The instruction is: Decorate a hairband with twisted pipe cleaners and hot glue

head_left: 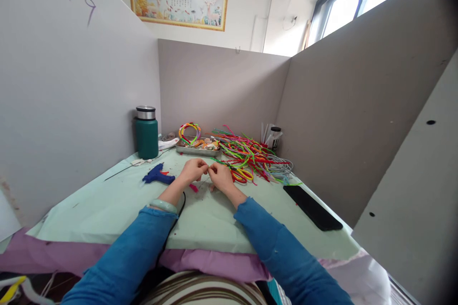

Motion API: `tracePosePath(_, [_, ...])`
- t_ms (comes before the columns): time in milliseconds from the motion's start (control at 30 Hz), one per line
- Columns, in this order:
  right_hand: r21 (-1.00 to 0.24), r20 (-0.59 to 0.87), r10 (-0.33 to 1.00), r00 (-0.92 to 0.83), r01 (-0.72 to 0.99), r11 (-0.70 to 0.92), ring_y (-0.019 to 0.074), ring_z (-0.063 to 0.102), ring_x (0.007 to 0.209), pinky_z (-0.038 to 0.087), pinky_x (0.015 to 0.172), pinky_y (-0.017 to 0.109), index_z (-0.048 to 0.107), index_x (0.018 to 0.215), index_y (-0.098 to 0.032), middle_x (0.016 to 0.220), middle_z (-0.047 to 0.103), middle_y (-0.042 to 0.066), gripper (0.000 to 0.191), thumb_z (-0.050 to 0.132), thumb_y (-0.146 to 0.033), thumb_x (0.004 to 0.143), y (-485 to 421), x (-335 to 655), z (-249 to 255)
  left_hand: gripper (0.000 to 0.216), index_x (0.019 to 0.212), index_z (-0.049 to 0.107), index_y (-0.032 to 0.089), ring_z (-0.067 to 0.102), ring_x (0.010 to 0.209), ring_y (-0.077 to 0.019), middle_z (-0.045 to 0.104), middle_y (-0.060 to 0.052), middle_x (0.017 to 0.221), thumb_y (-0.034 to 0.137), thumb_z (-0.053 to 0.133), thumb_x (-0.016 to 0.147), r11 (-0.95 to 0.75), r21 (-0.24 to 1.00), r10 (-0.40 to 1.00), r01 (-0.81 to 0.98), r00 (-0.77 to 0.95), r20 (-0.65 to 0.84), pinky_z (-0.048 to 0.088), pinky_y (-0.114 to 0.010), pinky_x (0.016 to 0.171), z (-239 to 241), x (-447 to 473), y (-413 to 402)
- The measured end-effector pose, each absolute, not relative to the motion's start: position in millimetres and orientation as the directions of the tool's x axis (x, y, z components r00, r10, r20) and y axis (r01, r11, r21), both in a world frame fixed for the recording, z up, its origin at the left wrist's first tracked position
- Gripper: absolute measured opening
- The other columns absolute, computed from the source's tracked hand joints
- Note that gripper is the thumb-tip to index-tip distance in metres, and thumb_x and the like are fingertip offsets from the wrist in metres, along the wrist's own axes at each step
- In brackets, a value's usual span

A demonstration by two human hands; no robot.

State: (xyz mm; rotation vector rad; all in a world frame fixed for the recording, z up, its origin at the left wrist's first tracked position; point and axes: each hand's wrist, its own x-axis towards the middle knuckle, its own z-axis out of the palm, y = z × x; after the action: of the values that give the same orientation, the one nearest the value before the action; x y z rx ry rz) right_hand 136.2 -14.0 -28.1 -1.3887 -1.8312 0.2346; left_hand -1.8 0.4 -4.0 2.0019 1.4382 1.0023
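A pale green cover (118,217) spreads over the table; on it, beyond the right hand (221,176), sits a heap of coloured fuzzy sticks (252,150); that hand and the left hand (195,170) meet, all 2 in narrow pinches; I cannot tell whether anything is held; a blue glue gun (158,175) lies beside the left wrist; 1 pink scrap (193,188) lies near.

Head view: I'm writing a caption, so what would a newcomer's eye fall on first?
Probably the tangle of bright fuzzy stems, heaped toward the back right of the pale green table cover. Next come the left hand and right hand, fingertips close together near the middle; anything pinched there is too small to make out. The dark green bottle stands out at the back left.
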Motion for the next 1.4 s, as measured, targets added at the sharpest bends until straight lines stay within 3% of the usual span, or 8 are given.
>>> tracePosePath(400, [-0.627, 0.442, 0.887, -0.136, 0.66, 0.413, 0.0076, 0.055, 0.043, 0.038, 0.053, 0.019, 0.066, 0.084, -0.019, 0.061, 0.062, -0.003, 0.024, 0.043, -0.027, 0.086, -13.9, 136.6, -30.4, 0.021, 0.077, 0.064, 0.015, 0.047, 0.035, -0.0059, 0.061, 0.002, 0.062, 0.033, 0.054, 0.072, -0.346, 0.769, 0.938, 0.538, 0.196, 0.285, 0.035, -0.019, 0.039, -2.0, -3.0, -0.9])
tracePosePath(1200, [-0.659, 0.421, 0.897, -0.137, 0.633, 0.406, 0.0072, 0.054, 0.04, 0.038, 0.051, 0.019, 0.065, 0.085, -0.019, 0.062, 0.061, -0.003, 0.025, 0.042, -0.029, 0.087, -13.1, 136.3, -30.8, 0.021, 0.074, 0.066, 0.016, 0.047, 0.037, -0.0064, 0.062, 0.002, 0.06, 0.031, 0.053, 0.072, -0.336, 0.73, 0.941, 0.594, 0.185, 0.283, 0.037, -0.02, 0.042, 0.9, -4.4, -2.4])
tracePosePath(1400, [-0.628, 0.442, 0.887, -0.136, 0.659, 0.414, 0.0091, 0.058, 0.05, 0.039, 0.054, 0.018, 0.066, 0.085, -0.019, 0.064, 0.063, -0.002, 0.023, 0.045, -0.026, 0.085, -15.0, 136.6, -28.4, 0.021, 0.074, 0.067, 0.015, 0.047, 0.037, -0.0061, 0.063, 0.001, 0.061, 0.03, 0.052, 0.072, -0.348, 0.745, 0.937, 0.569, 0.2, 0.286, 0.037, -0.019, 0.042, 0.9, -4.1, -3.9])
